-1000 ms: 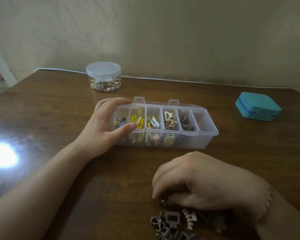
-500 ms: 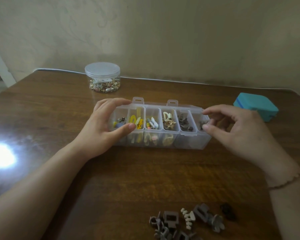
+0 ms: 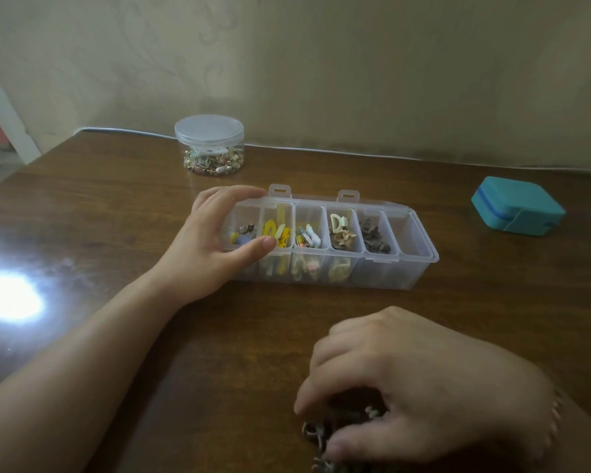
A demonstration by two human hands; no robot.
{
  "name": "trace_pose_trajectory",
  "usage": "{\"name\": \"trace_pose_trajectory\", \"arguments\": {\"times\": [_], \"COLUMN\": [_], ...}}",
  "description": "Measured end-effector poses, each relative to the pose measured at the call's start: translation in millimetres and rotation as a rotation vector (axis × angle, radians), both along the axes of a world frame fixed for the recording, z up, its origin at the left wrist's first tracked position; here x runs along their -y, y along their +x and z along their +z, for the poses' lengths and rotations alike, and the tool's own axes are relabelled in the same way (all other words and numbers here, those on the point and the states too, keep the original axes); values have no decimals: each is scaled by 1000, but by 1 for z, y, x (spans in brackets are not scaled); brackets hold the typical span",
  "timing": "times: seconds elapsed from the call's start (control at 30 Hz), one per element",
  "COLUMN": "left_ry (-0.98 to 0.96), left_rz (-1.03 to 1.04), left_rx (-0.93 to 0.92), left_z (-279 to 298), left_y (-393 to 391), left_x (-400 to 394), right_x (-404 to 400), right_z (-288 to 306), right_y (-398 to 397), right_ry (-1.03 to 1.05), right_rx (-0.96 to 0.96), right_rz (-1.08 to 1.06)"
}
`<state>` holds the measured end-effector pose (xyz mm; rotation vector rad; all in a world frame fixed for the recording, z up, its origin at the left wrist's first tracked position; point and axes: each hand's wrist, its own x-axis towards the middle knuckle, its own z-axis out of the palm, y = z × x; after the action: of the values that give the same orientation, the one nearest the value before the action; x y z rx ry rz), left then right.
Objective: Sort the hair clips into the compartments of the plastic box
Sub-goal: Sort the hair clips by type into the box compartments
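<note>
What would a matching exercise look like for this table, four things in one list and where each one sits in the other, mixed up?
Things:
1. round clear jar
2. teal case
3. left hand
4. right hand

Places:
A. far right of the table
B. near edge, over the loose pile of grey hair clips
C. back of the table by the wall, behind the plastic box
D. at the left end of the plastic box, holding it

Pairs: 1-C, 2-A, 3-D, 4-B
</note>
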<state>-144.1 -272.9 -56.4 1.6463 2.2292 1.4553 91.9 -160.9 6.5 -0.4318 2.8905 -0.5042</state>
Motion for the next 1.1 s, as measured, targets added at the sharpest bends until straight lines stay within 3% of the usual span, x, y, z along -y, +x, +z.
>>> {"name": "trace_pose_trajectory", "arguments": {"times": [0.4,0.5,0.57,0.63,0.73,0.8,0.87,0.97,1.03,1.1], "left_ry": [-5,-3,0,-1,-12,-11,-10,-15,-14,-8], "left_rz": [-6,-8,-5,-3,-2,1,2,-2,-6,-5], "left_rx": [3,4,0,-8,-9,-8,-15,-11,-17,-16], "left_z": [2,2,2,3,3,4,4,4,4,3], "left_y": [1,2,2,2,2,3,3,2,2,2], "left_x": [0,0,0,0,0,0,0,1,0,0], "right_x": [-13,-31,-45,-60,-73,-71,-61,-35,-23,-16], "right_z": [-7,6,10,7,-5,-3,5,16,14,6], "right_y": [-1,10,15,15,12,13,18,19,15,11], "right_ry": [-40,-270,-267,-188,-43,-24,-111,-255,-133,0], "right_rx": [-145,-437,-687,-790,-691,-688,-617,-154,51,100], "right_rz": [-122,-358,-573,-786,-915,-862,-604,-216,-112,-53]}}
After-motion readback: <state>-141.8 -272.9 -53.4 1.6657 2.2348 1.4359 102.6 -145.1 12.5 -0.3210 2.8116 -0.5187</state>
